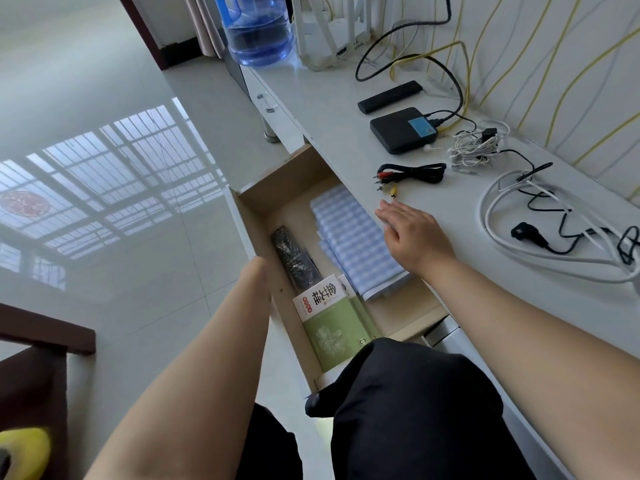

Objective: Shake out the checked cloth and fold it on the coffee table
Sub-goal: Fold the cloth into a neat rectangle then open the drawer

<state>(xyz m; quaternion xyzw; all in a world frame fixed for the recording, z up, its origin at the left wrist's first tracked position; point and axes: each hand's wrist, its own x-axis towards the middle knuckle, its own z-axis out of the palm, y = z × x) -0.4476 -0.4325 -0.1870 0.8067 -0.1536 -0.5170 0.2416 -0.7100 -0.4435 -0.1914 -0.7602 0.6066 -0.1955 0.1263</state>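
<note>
The checked cloth, blue and white, lies folded flat in an open drawer of a white cabinet. My right hand hovers over the cloth's right edge, where the cabinet top overhangs the drawer. Its fingers are straight and hold nothing. My left hand is at the outer face of the drawer front. Only the wrist shows, and the fingers are hidden behind the panel.
Beside the cloth in the drawer lie a black remote and a green book. On the cabinet top are a black box, several cables and a water bottle. Dark wooden furniture stands at lower left on the glossy floor.
</note>
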